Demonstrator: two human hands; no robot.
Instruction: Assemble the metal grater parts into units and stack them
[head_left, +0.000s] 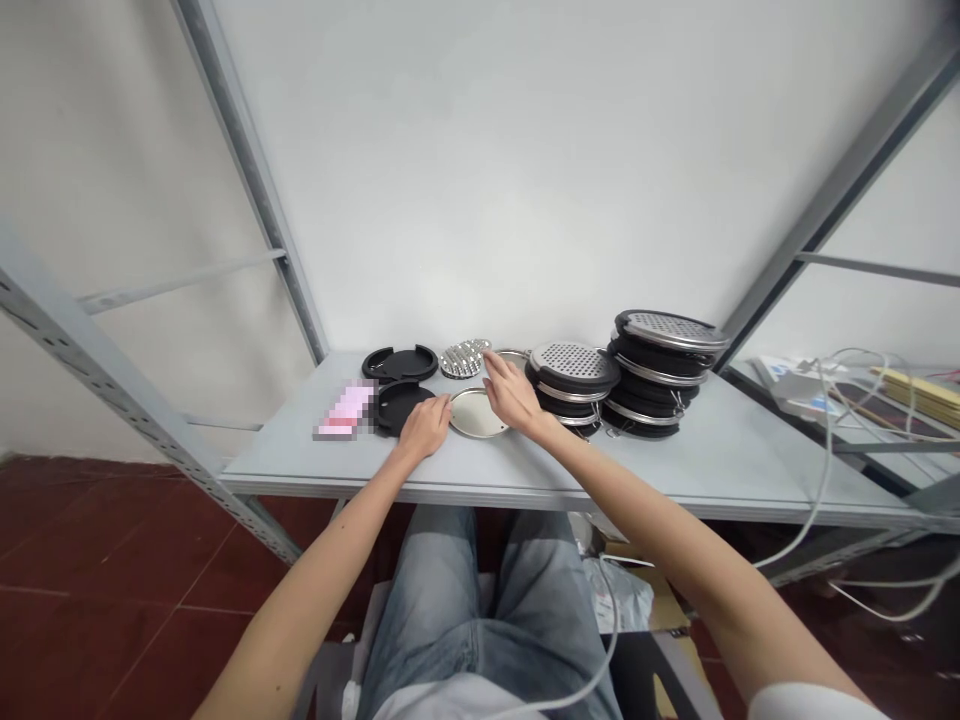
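My left hand lies palm down over the right edge of a black round holder, its fingertips beside the rim of a shiny round metal plate. Fingers stretched out, my right hand reaches over the plate's upper right side. Its fingertips are at the right edge of a perforated metal grater disc; whether they touch it I cannot tell. A second black round holder, with a gap in its rim, lies behind the first.
To the right stand a shorter stack of round black-and-metal graters and a taller stack, with wire clasps. Another metal ring is partly hidden behind my right hand. A blurred pink item lies left; a white cable hangs right.
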